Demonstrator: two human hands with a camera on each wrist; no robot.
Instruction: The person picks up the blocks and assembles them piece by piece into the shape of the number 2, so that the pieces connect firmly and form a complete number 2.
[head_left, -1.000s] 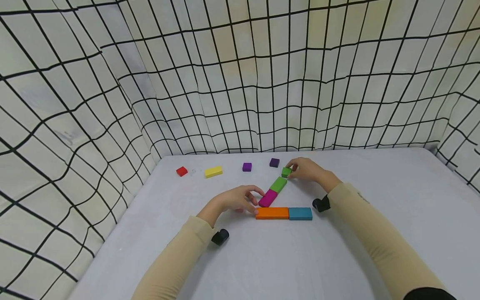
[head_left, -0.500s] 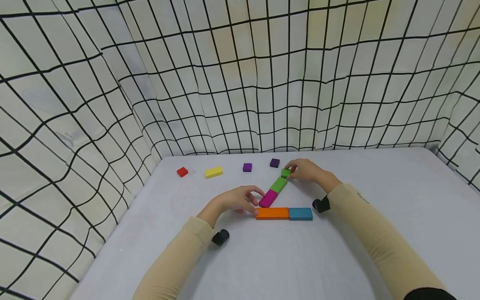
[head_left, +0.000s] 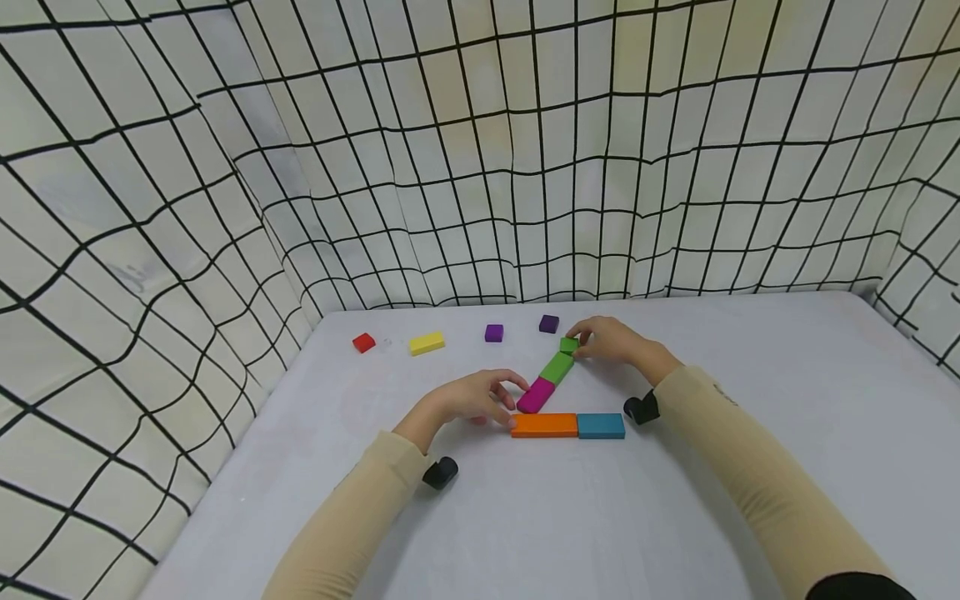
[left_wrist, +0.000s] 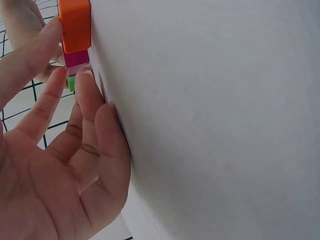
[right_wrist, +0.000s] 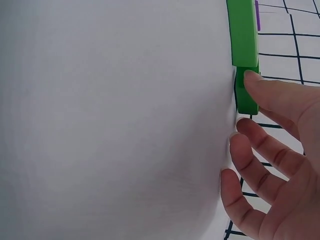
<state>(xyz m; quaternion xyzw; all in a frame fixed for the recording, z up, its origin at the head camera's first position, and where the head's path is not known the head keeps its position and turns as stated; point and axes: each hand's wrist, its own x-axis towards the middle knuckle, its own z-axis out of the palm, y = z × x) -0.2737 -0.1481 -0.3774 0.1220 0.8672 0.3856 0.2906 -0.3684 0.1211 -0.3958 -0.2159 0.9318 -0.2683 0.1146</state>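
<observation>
A person's two bare hands work with coloured blocks on a white table (head_left: 675, 517), seen from above. The right hand (head_left: 609, 340) pinches a small green block (head_left: 569, 344) between thumb and index finger; its other three fingers are loosely bent, their tips close to the tabletop in the right wrist view. The small green block sits at the far end of a slanting row, meeting the end of a longer green block (head_left: 557, 367), which meets a magenta block (head_left: 536, 396). The row leans away from the person and to the right.

The left hand (head_left: 476, 396) is spread in a relaxed curve, gripping nothing. Its thumb touches the left end of an orange block (head_left: 543, 426), and its index fingertip is at the magenta block's left side; whether it touches is hard to tell. The orange block lies end to end with a blue block (head_left: 601, 427), making a straight row nearer the person, just below the magenta block's near end.

Farther back, well apart from one another, lie a red block (head_left: 363, 342), a yellow block (head_left: 427, 343), a purple block (head_left: 494, 333) and a dark purple block (head_left: 549, 324), the last near the right hand. Beige sleeves (head_left: 757, 467) cover both arms. White walls with black grid lines surround the table's far side.
</observation>
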